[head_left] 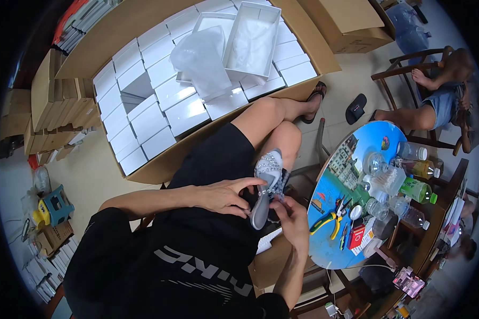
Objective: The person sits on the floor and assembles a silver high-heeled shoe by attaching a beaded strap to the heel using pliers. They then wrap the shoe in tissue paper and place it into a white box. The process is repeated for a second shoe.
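Note:
A silver-grey sandal (260, 210) rests over my lap, its upper set with shiny studs or stones. White stuffing fills its toe end, which points away from me. From the left, my left hand (226, 195) grips the sandal, thumb across the upper and fingers at the sole's edge. On the other side, my right hand (292, 217) pinches a strap near the heel between thumb and fingers. The strap's end is mostly hidden by my fingertips. A dark, patterned piece shows just behind the sandal, too small to make out.
Ahead stands a large carton (143, 175) packed with white shoeboxes; an open box (252, 42) and a translucent bag (202, 58) lie on top. At right, a round blue table (324, 250) holds pliers (332, 220), a red box (356, 236) and several bottles. Another person sits beyond.

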`<state>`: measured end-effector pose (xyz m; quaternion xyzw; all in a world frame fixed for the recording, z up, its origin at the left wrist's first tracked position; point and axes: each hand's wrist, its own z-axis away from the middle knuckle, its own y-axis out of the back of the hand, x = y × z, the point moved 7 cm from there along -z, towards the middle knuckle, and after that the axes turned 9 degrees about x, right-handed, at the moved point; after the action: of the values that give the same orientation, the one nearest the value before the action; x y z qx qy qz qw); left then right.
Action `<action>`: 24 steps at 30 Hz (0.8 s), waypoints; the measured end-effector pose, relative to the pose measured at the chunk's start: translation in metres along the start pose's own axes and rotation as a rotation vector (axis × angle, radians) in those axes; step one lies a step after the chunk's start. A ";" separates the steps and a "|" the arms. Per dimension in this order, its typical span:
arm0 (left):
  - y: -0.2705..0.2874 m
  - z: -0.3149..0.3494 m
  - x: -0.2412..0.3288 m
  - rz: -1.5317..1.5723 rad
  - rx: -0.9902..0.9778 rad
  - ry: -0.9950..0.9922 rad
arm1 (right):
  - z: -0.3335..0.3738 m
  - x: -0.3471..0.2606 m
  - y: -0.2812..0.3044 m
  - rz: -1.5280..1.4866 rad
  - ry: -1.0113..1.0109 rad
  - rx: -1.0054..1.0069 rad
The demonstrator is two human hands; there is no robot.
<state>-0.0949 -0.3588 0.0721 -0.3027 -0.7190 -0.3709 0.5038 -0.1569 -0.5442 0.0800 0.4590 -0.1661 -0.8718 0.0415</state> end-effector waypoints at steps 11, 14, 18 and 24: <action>0.029 0.028 -0.033 0.015 0.223 0.309 | 0.000 -0.018 -0.037 -0.556 0.038 -0.139; 0.032 0.040 -0.040 0.198 0.195 0.458 | -0.016 -0.019 -0.053 -0.575 -0.024 -0.163; 0.026 0.051 -0.048 0.537 0.176 0.712 | -0.032 -0.005 -0.073 -0.521 -0.097 -0.107; 0.003 0.060 -0.072 0.603 0.390 1.032 | -0.025 -0.002 -0.093 -0.277 -0.062 -0.168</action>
<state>-0.1005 -0.3113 -0.0083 -0.1768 -0.3207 -0.1728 0.9144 -0.1278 -0.4630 0.0379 0.4456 -0.0290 -0.8936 -0.0461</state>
